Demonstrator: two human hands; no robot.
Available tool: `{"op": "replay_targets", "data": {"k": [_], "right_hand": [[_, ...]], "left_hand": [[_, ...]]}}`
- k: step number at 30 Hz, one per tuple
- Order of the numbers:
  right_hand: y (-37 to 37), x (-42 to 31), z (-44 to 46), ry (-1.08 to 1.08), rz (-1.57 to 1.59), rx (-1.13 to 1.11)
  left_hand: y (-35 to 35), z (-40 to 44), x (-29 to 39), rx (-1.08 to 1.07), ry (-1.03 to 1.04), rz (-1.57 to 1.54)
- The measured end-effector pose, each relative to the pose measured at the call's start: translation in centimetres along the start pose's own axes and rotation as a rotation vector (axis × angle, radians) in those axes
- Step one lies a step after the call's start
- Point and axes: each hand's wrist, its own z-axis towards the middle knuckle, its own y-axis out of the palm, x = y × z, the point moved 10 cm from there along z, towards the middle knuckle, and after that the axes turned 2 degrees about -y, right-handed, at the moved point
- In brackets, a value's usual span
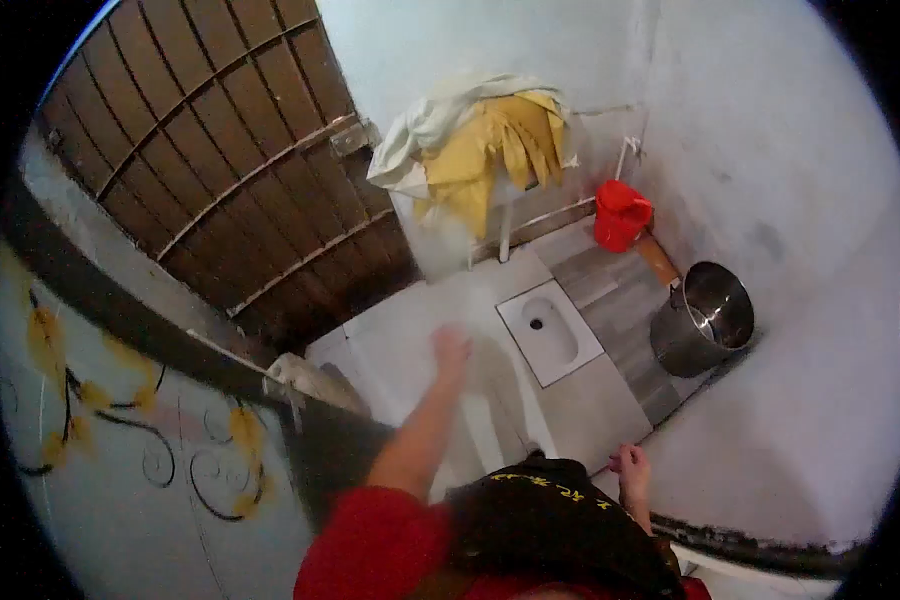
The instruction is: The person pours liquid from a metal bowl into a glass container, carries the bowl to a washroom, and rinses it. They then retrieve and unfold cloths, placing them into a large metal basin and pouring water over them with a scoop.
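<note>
My left hand (452, 345) is stretched out over the pale floor, left of the squat toilet (562, 345). It is smeared by motion, and its fingers cannot be made out. Close to my body at the lower right, my right hand (628, 462) has its fingers curled, with something small and pinkish at them that is too small to name. A black apron (550, 515) with yellow lettering covers my front. Beyond my left hand, yellow and whitish cloths (495, 150) hang in a heap by the wall.
A red jug (620, 215) stands near the back corner, and a metal bucket (703, 320) is by the right wall. At the upper left is a brown barred door (220, 130). A patterned panel (150, 430) fills the lower left.
</note>
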Motion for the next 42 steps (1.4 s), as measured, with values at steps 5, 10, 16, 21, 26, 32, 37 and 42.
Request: {"op": "replay_targets", "data": {"k": [5,10,16,21,26,32,37,42], "right_hand": [[-0.2,0.7,12.1,-0.010,0.015,0.051],[3.3,-3.5,22.2,-0.037,0.089,0.001],[7.4,-3.9,32.0,-0.238,-0.106,-0.093],[8.5,-7.6,31.0,-0.183,-0.025,0.015],[1.8,-4.4,30.7,-0.156,-0.245,0.232],[1.5,-1.5,29.5,0.005,-0.066,0.322],[5.5,-6.1,32.0,0.104,-0.350,0.250],[11.2,-14.3,40.3,-0.219,-0.409,0.067]], "left_hand": [[6.2,13.0,2.2,0.055,0.470,0.424],[9.8,21.1,11.0,0.087,0.151,0.401],[13.7,26.6,25.5,0.269,0.412,0.558],[17.6,32.4,31.2,0.271,0.254,0.466],[17.9,45.2,28.6,0.372,0.035,0.181],[19.3,53.6,28.0,0.410,0.076,-0.070],[27.5,47.6,42.7,0.159,0.559,-0.316],[37.1,42.0,52.7,-0.085,0.769,-0.174]]}}
